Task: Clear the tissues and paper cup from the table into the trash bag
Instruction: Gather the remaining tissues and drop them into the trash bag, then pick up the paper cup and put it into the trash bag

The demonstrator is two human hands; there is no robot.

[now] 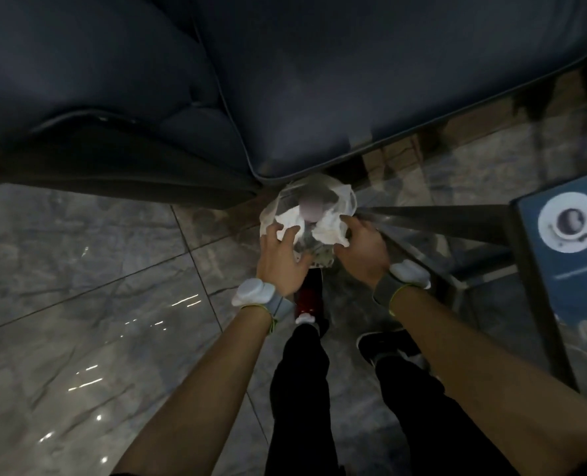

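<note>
Head cam: both my left hand and right hand grip the trash bag rim, tissues sitting inside at 12 o'clock.

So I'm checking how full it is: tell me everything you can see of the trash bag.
The trash bag is thin, clear, crinkled plastic, held open above the tiled floor beside the sofa corner and glass table. White crumpled tissues show through near its mouth, with a blurred pale round shape between them that may be the cup. The left hand grips its left side, the right hand its right. The bottom is hidden.
</note>
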